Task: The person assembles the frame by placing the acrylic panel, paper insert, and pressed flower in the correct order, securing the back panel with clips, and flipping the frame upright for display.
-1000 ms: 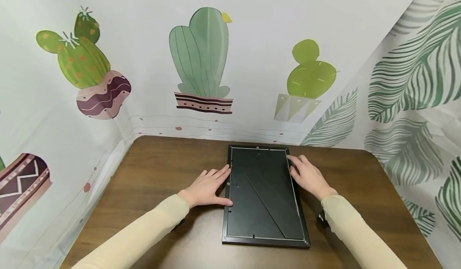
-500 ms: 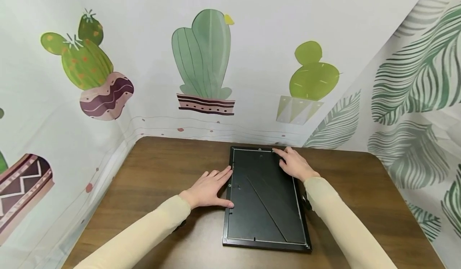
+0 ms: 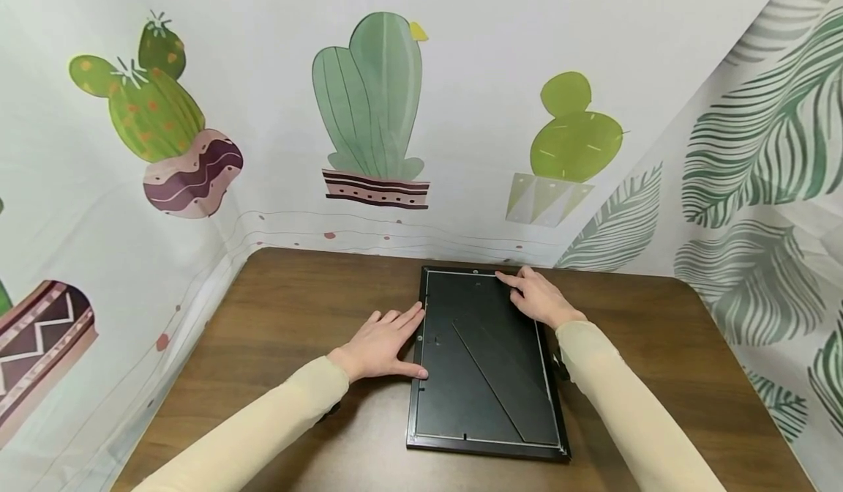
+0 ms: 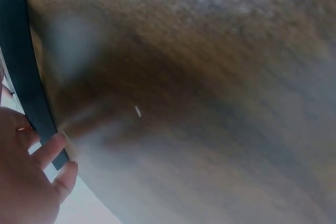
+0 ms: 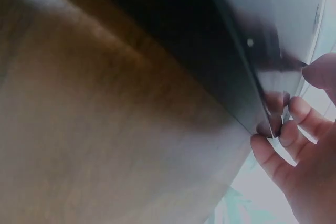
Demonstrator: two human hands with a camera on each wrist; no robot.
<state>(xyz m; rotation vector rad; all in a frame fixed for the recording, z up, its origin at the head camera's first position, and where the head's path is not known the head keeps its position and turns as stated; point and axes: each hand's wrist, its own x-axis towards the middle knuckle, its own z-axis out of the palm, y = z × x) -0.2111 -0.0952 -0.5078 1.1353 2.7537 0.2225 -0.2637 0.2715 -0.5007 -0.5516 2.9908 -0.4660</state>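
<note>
A black picture frame [image 3: 487, 375] lies back side up on the table, its thin backboard and slanted stand facing me. My left hand [image 3: 380, 345] rests at its left edge with the fingers spread and the thumb on the border. In the left wrist view, fingertips [image 4: 50, 150] touch the frame's dark side [image 4: 31, 77]. Over the far right corner reaches my right hand [image 3: 540, 298], its index finger stretched to the top edge beside a small tab. The right wrist view shows the other fingers [image 5: 273, 161] near the corner of the frame [image 5: 226, 77], loosely bent.
The brown wooden table [image 3: 296, 302] has rounded far corners. Close behind it hangs a white cloth [image 3: 474, 97] printed with cacti, and a leaf-patterned cloth [image 3: 751, 258] is on the right. Small dark tabs sit along the frame's inner border.
My right hand has gone from the frame's right edge to its far top edge, over the corner, and has stayed there for the last half second. The left hand has kept its place.
</note>
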